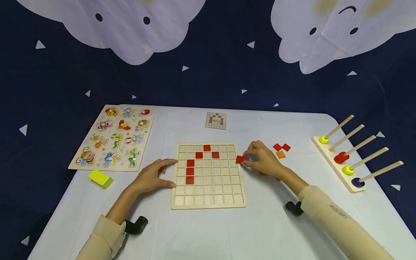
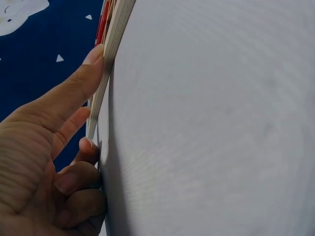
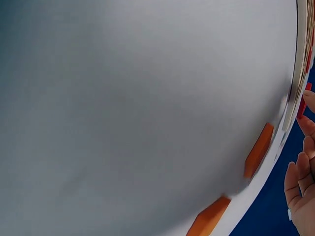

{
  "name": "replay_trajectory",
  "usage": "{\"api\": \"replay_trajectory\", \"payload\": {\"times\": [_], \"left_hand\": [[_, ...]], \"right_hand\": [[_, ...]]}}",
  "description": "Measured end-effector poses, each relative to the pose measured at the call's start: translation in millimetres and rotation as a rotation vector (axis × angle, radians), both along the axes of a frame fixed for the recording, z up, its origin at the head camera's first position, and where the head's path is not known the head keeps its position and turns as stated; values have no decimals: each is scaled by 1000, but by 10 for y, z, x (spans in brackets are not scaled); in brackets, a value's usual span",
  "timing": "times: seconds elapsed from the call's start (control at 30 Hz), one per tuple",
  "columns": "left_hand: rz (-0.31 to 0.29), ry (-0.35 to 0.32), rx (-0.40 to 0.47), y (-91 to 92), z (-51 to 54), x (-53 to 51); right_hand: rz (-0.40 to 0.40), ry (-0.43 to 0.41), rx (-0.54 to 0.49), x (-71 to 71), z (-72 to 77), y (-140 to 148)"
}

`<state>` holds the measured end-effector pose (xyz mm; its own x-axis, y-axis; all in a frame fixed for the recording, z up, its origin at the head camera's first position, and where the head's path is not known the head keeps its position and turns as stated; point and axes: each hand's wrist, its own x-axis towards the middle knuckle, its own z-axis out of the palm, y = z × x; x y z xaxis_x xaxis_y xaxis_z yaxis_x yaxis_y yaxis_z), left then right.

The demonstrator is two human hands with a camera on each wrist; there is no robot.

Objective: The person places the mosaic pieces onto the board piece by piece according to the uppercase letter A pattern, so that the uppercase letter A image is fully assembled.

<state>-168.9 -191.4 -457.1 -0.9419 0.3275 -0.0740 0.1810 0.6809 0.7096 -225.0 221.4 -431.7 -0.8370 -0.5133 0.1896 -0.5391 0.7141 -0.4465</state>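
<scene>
A wooden grid board (image 1: 208, 207) lies in the middle of the table, with several red square tiles set in its cells. My left hand (image 1: 151, 177) touches the board's left edge with thumb and index finger; in the left wrist view the thumb (image 2: 74, 91) lies against the rim. Between thumb and fingers my right hand (image 1: 262, 159) pinches a red square tile (image 1: 239, 159) at the board's right edge. The held tile (image 3: 304, 101) also shows at the border of the right wrist view. Loose red tiles (image 1: 277, 147) and an orange tile (image 1: 281, 154) lie beyond that hand.
A small pattern card (image 1: 216, 120) lies behind the board. At the left are an insect puzzle board (image 1: 110, 141) and a yellow-green block (image 1: 100, 178). A peg stand with coloured rings (image 1: 338, 164) stands at the right. Orange tiles (image 3: 259, 150) lie near the right hand.
</scene>
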Motion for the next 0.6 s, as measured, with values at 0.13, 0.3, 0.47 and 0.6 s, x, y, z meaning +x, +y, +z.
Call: {"api": "replay_trajectory", "payload": {"times": [0.13, 0.3, 0.47, 0.6], "left_hand": [[-1, 2, -4, 0, -1, 0], [3, -4, -5, 3, -4, -3], [6, -5, -9, 3, 0, 0], [8, -8, -7, 6, 7, 4]], "right_hand": [[21, 1, -8, 9, 6, -100], [34, -17, -1, 20, 7, -227], [71, -6, 0, -17, -19, -332], [103, 18, 6, -47, -41, -396]]}}
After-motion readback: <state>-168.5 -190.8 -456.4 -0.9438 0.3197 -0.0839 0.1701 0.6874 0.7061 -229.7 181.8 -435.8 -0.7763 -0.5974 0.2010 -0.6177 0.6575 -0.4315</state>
